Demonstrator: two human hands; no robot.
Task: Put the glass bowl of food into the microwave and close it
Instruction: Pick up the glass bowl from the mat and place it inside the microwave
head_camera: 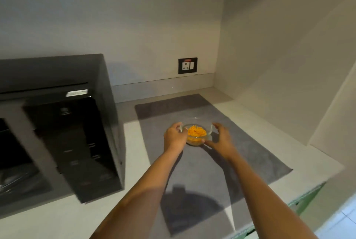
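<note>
Counter: pale; front edge runs at 5 o'clock, walls meet at 1 o'clock.
Mat: grey, lies flat under the bowl, bare on all sides of it.
Microwave: black, at 9 o'clock of the bowl, well apart from it.
Socket: on the wall at 12 o'clock.
Glass bowl: clear, round, holds orange food; sits at mat centre.
Left hand: fingers wrapped on the bowl's 9 o'clock rim.
Right hand: fingers spread, cupping the 3 o'clock side; thumb at the base.
</note>
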